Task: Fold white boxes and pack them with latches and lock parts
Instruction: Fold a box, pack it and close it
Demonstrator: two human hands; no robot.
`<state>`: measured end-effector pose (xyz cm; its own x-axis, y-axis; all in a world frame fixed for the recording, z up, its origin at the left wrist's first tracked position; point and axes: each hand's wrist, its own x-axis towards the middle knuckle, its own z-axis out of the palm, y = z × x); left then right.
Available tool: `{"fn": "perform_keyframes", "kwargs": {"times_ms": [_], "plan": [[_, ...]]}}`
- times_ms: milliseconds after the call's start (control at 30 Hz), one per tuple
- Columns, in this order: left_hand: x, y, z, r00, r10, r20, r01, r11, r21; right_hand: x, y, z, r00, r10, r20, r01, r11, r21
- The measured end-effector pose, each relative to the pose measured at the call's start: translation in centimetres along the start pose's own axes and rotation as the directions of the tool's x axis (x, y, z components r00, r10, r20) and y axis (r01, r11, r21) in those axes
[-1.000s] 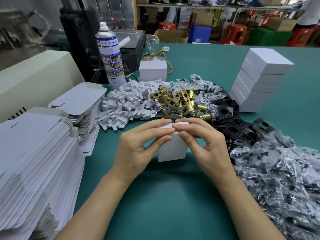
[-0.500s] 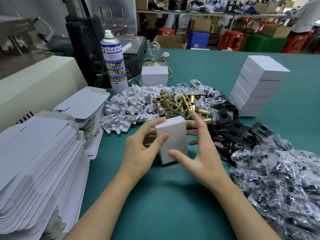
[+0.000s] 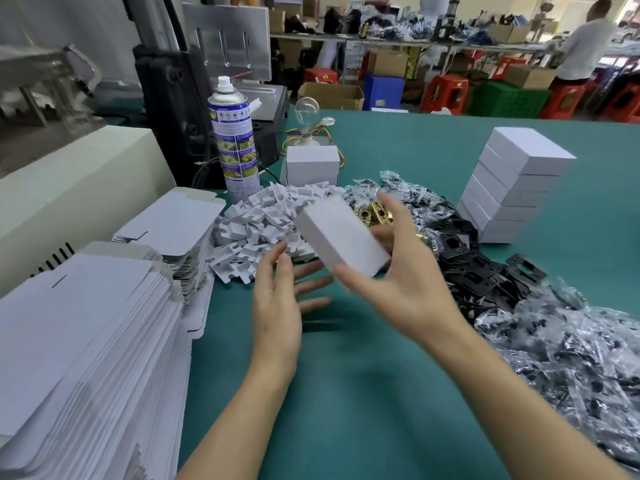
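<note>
The right hand (image 3: 405, 285) grips a closed white box (image 3: 341, 237), contents hidden. The left hand (image 3: 277, 313) hovers beside it, fingers (image 3: 313, 301) spread, empty.

Green desk (image 3: 346, 393). Left: tall stacks of flat box blanks (image 3: 86, 341). Back centre: spray can (image 3: 235, 140) upright, single white box (image 3: 311, 166) just beside it. Middle: heap of white card inserts (image 3: 256, 230), touching brass latches (image 3: 372, 211), then black plates (image 3: 478, 268). Right: heap of clear bagged parts (image 3: 571, 358). Behind plates: stack of folded white boxes (image 3: 512, 188).
</note>
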<state>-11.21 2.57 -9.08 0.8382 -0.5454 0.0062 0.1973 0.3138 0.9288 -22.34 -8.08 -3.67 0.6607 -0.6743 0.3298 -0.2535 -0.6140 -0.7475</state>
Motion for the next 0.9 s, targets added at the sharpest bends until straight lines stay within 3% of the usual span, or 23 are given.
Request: {"fn": "perform_keyframes", "kwargs": {"times_ms": [100, 233, 400, 667, 900], "plan": [[0.1, -0.4, -0.1, 0.999, -0.033, 0.004, 0.033, 0.999, 0.012, 6.4, -1.3, -1.8, 0.996, -0.085, 0.023, 0.087, 0.99, -0.111], [0.4, -0.9, -0.2, 0.999, -0.025, 0.029, 0.023, 0.997, 0.068, 16.7, -2.3, -1.6, 0.988, -0.083, 0.133, 0.12, 0.945, -0.303], [0.5, -0.9, -0.3, 0.996, -0.074, 0.059, 0.069, 0.994, 0.08, 25.6, -1.1, -0.3, 0.95, 0.028, 0.312, 0.069, 0.953, -0.294], [1.2, -1.0, -0.8, 0.992, -0.122, 0.027, 0.12, 0.99, 0.075, 30.7, 1.2, 2.7, 0.872, 0.101, 0.48, 0.097, 0.923, -0.372], [1.4, -1.1, -0.9, 0.993, -0.115, 0.019, 0.113, 0.991, 0.068, 31.7, 1.2, 2.6, 0.796, 0.116, 0.594, 0.235, 0.846, -0.479]]}}
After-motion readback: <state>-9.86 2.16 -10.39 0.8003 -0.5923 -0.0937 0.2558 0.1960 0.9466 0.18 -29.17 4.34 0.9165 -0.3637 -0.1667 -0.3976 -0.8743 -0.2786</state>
